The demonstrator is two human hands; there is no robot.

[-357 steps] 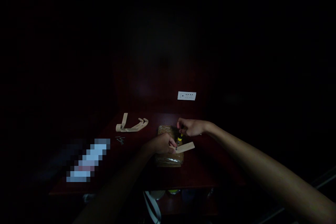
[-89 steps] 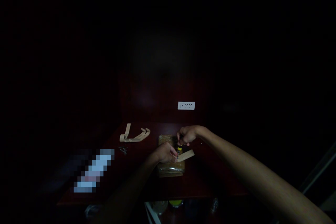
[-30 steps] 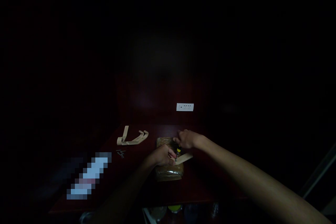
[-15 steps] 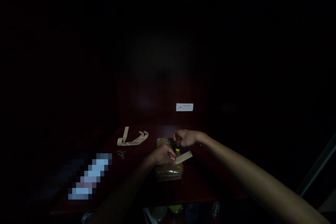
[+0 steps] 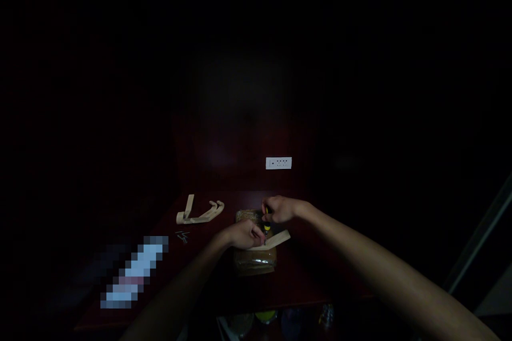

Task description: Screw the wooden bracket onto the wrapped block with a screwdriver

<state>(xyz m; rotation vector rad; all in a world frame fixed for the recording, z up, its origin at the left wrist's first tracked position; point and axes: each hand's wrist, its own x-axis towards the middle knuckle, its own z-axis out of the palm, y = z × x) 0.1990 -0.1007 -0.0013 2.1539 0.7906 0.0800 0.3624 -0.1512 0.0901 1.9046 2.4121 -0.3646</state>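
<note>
My right hand [image 5: 279, 208] is closed around the handle of a yellow-and-black screwdriver [image 5: 267, 225], held upright with its tip down at a pale wooden piece [image 5: 279, 240]. My left hand [image 5: 245, 234] is closed on that angled wooden piece, its fingers close to the screwdriver tip. Whether a screw sits under the tip is too small to make out. Beneath the wood lies a brown package wrapped in clear tape [image 5: 256, 260]. To the left rest pale wooden parts, among them a curved, hook-ended piece [image 5: 208, 215], with several loose screws [image 5: 183, 236] nearer me.
A dark red table [image 5: 224, 293] carries everything. A blurred-out pale blue rectangle [image 5: 136, 272] lies at its left. On the back panel is a white power socket [image 5: 279, 163]. Below the front edge, a round yellow-green object [image 5: 266, 316] shows among other dim items.
The screwdriver handle has turned slightly in my right hand and stands a little more upright. The whole view has shifted slightly; my left hand stays on the wood.
</note>
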